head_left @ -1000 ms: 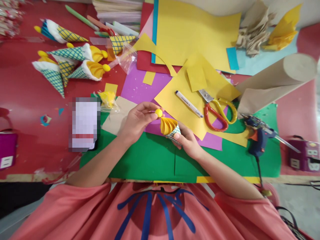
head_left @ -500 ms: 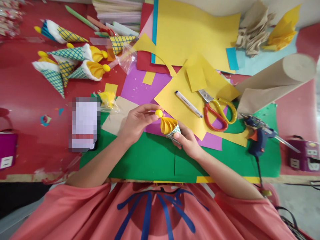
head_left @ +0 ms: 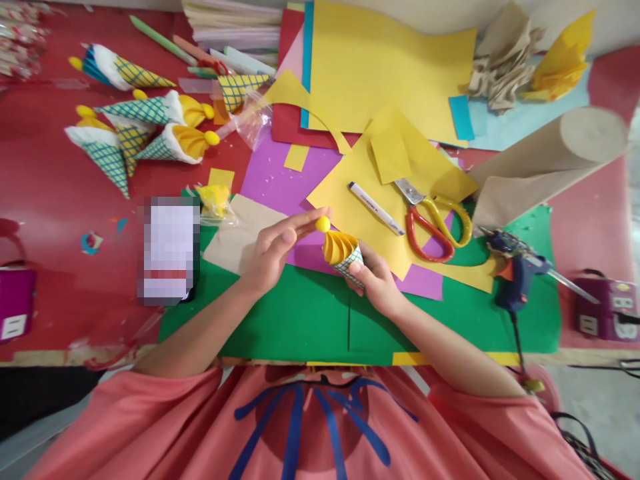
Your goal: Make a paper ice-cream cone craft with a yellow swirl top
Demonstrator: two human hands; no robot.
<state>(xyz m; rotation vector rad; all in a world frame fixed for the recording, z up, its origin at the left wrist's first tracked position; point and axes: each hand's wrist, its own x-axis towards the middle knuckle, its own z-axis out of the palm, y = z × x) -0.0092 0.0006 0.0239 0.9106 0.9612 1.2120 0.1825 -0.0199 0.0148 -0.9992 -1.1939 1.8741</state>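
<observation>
My right hand is closed around a paper ice cream cone, patterned with blue-green crossed lines. A pleated yellow-orange paper swirl fills its mouth, tilted up to the left. A small yellow pompom ball sits at the tip of the swirl. Beside the ball is my left hand, its fingers stretched out and the thumb lifted apart. The fingertips are at the ball; whether they touch it I cannot tell. Part of the cone is hidden by my right fingers.
Several finished paper cones lie at the upper left. Scissors, a marker and yellow paper sheets lie ahead. A glue gun and a brown paper roll are on the right, a phone on the left.
My left thumb has come away from the yellow ball and those fingers have straightened. The cone in my right hand has shifted slightly to the right.
</observation>
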